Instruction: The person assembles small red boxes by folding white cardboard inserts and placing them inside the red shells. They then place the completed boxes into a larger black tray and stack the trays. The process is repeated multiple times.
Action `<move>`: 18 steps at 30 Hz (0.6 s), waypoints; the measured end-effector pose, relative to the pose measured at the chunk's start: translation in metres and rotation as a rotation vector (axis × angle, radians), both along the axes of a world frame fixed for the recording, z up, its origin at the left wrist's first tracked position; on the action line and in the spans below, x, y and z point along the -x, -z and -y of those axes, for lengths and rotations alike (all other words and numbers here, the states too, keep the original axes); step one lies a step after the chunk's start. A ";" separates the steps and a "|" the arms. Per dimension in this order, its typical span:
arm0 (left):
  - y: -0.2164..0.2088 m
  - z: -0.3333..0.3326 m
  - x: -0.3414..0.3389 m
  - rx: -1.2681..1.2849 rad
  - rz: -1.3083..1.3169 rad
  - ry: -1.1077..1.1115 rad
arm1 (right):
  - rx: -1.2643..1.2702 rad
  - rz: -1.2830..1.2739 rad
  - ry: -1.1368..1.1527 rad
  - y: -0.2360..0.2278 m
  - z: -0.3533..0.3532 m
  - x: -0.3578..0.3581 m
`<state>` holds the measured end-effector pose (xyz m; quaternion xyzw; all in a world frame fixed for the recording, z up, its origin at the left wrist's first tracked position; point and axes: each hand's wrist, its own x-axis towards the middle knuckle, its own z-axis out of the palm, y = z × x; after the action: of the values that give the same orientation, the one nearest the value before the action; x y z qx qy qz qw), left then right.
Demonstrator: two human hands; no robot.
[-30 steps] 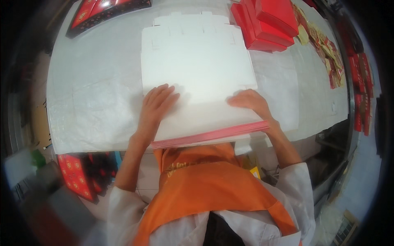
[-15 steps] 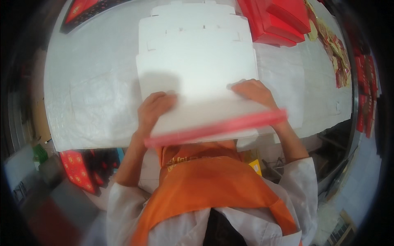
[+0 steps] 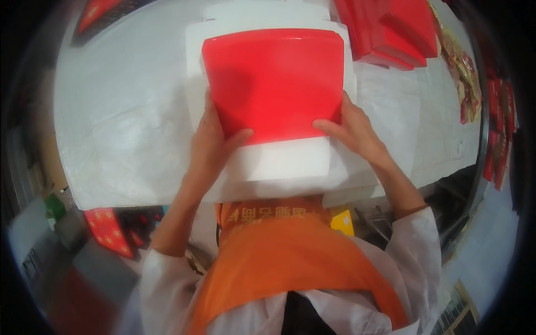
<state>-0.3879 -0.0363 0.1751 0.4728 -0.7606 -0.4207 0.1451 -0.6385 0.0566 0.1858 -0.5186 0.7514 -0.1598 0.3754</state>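
A red cardboard box [image 3: 276,84], its smooth red face upward, lies over pale flat cardboard sheets [image 3: 285,162] on the table. My left hand [image 3: 215,137] clasps its left side near the front corner, thumb on the red face. On the opposite side, my right hand [image 3: 352,125] grips the near right corner, its thumb also on top. The fingers of both hands are partly hidden along the sides of the box. White notched edges of the sheets show behind and beside it.
Several red boxes [image 3: 388,33] are stacked at the far right, beside gold and red packets [image 3: 460,72]. A dark box with red [image 3: 103,17] stands at the far left. The white-covered table [image 3: 123,123] ends just before my orange apron [image 3: 273,240].
The white inner surface with a red rim nearest me has given way to a red face upward, farther from my body. My hands have gone from pressing inside to holding its sides.
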 end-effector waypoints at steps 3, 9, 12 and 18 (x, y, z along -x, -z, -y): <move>-0.003 -0.005 -0.002 0.005 -0.072 -0.004 | 0.147 0.100 0.020 0.007 -0.006 -0.001; 0.033 -0.040 -0.055 0.326 -0.293 0.094 | 0.324 0.249 -0.137 0.010 -0.053 0.003; 0.051 -0.039 -0.060 0.886 -0.083 0.313 | 0.552 -0.087 -0.290 0.019 -0.066 -0.010; 0.047 -0.047 -0.059 0.895 -0.150 0.332 | 0.513 -0.275 -0.239 0.025 -0.064 -0.017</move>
<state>-0.3289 0.0108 0.1279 0.2044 -0.9195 -0.1027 0.3196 -0.6219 0.1210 0.1610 -0.6977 0.6641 -0.2272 0.1435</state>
